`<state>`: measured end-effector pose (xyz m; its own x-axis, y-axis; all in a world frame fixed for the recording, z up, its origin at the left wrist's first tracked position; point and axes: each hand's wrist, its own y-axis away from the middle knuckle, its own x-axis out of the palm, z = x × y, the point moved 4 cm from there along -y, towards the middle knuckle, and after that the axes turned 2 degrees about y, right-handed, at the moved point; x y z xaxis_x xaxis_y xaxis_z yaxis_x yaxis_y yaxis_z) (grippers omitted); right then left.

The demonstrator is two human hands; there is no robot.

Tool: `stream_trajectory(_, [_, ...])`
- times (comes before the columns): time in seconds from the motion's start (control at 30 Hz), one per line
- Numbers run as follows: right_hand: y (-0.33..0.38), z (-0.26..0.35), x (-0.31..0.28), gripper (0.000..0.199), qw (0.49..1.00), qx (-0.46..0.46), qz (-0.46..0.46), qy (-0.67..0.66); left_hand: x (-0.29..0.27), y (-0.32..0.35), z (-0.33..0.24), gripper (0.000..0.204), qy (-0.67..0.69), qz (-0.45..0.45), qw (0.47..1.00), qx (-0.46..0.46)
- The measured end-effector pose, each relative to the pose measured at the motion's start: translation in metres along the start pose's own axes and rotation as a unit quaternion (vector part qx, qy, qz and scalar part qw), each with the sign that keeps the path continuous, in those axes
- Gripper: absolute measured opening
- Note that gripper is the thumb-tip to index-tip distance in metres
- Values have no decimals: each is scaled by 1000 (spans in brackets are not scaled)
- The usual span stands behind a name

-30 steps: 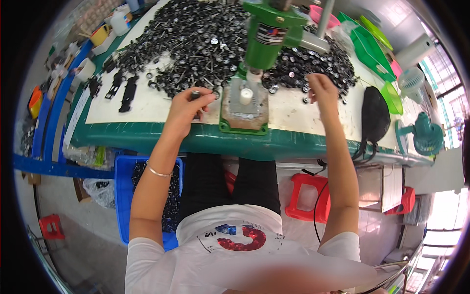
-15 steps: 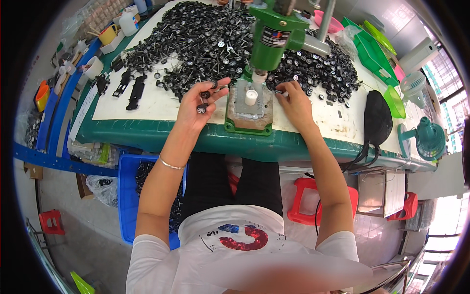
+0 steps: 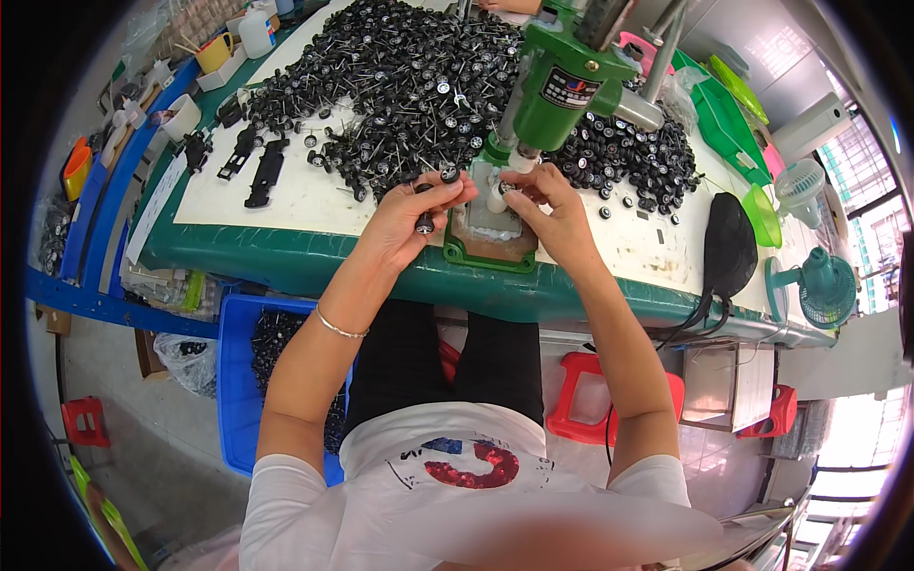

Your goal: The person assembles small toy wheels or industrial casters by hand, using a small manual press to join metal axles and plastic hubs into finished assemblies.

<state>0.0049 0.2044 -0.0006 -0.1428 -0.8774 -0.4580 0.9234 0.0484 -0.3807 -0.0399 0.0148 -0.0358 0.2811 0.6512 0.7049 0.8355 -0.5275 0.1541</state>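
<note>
Crate of blue plastic sits under the table edge at about eight o'clock, holding dark parts, placed as if to catch or store finished pieces within easy drop of the left arm. Above it, at ten o'clock on the white table top, lie a few flat black chassis plates set apart from the great heap of small black wheels on axles spread toward twelve o'clock, so stock stays close to hand. The left hand is closed in a pinch on a wheel-and-axle piece, one wheel at the fingertips and another hanging just below, held level and pointed toward the press. At centre stands the green hand press on its green base plate, its ram just above a white seat. The right hand, at one o'clock from the base, pinches a single small wheel at that seat, fingers curled close. Farther right, at three o'clock, a black pouch and a teal desk fan rest near the table edge.
</note>
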Motion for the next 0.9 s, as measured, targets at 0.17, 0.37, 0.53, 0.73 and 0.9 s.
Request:
stream_trajectory(0.17, [1, 3, 3, 25, 999, 42, 15, -1, 7, 2, -3, 18, -43, -17, 999, 13])
stream_trajectory(0.37, [2, 1, 7, 23, 997, 67, 9, -45, 20, -3, -7, 20, -70, 33, 997, 16])
stream_trajectory(0.53, [-1, 0, 4, 14, 995, 15, -63, -78, 19, 0, -4, 18, -65, 26, 997, 13])
stream_trajectory(0.73, [3, 26, 6, 14, 971, -169, -68, 156, 17, 1, -4, 16, -36, 35, 999, 0])
stream_trajectory(0.9, [9, 26, 4, 11, 973, -158, -76, 150, 24, 5, -10, 17, -81, 20, 996, 10])
